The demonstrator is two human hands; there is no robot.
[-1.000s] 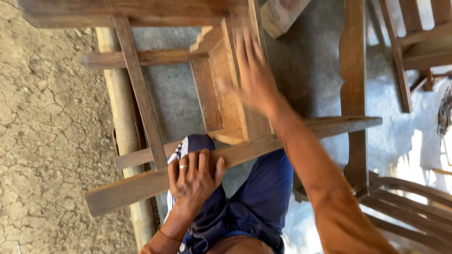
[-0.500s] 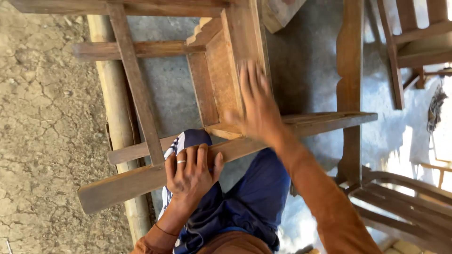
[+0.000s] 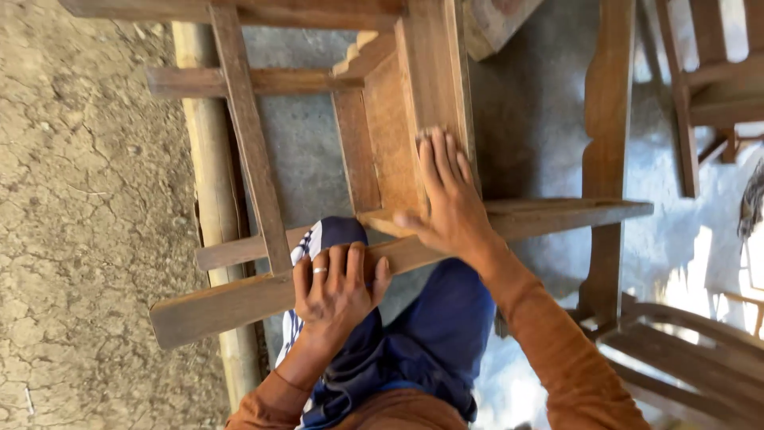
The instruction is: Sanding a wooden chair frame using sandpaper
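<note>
While my left hand (image 3: 338,288) grips the long rail (image 3: 239,299) across my lap, fingers curled over its edge, my right hand (image 3: 447,199) lies flat and open on the frame's (image 3: 374,151) upright board. I judge the rubbing mid-way: that board looks smooth, while the other rails look untouched, so most remains.
</note>
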